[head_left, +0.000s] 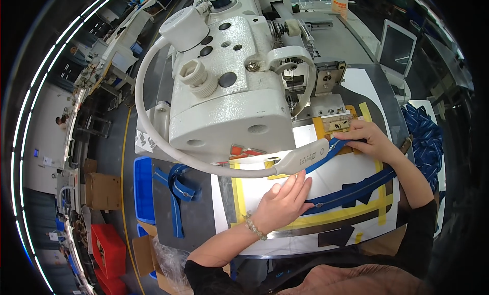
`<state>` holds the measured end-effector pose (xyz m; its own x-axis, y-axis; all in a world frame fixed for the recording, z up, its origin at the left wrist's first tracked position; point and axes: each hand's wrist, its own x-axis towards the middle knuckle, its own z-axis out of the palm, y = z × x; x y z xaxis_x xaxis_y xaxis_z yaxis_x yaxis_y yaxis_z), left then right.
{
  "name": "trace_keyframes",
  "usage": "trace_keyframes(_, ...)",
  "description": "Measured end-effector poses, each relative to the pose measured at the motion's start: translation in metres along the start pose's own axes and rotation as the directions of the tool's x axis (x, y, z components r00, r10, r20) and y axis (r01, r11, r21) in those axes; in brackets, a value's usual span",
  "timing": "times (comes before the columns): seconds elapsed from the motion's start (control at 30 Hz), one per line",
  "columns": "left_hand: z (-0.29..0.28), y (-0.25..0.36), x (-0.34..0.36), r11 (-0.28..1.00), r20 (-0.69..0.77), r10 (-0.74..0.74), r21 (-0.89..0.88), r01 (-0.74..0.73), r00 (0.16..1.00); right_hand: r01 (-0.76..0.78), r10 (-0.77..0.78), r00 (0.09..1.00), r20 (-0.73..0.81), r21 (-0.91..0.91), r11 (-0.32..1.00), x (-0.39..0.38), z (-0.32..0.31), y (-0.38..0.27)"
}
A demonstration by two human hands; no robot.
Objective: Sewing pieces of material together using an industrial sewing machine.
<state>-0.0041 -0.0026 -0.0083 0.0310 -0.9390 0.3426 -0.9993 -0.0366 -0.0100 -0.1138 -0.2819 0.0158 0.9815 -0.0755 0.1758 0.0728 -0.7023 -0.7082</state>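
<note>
A blue zipper strip (322,164) runs up across a white work sheet toward the metal clamp (336,123) of a white sewing machine (229,99). My right hand (368,140) pinches the strip's upper end beside the clamp. Palm down, my left hand (283,202) lies with fingers stretched out, its fingertips by the lower end of that strip. A second length of blue zipper (351,189) crosses the sheet below, reaching from my left hand's fingers to under my right forearm. The machine's white lamp head (304,157) hides part of the upper strip.
Blue zippers lie loose in a small bunch (179,185) at left and a big heap (424,139) at right. Yellow tape (305,221) borders the sheet. A blue bin (144,188) and red crates (108,251) stand left; a screen (397,46) stands back right.
</note>
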Motion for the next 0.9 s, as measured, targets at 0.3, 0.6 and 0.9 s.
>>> trace_keyframes(0.3, 0.0, 0.003, -0.003, 0.998, 0.1, -0.056, -0.023, 0.058, 0.993, -0.137, 0.14, 0.99, -0.001, 0.179, 0.974, 0.0, 0.005, -0.014)
trace_keyframes(0.6, -0.001, -0.001, -0.001, 1.0, 0.018, 0.006, -0.002, -0.006, 1.0, 0.067, -0.056, 0.995, 0.078, -0.141, 0.988, -0.001, 0.007, -0.016)
trace_keyframes(0.9, -0.001, -0.001, -0.001, 0.999, 0.039, 0.03, 0.011, -0.03, 0.999, -0.014, 0.008, 0.998, 0.055, 0.106, 0.994, 0.007, 0.017, -0.017)
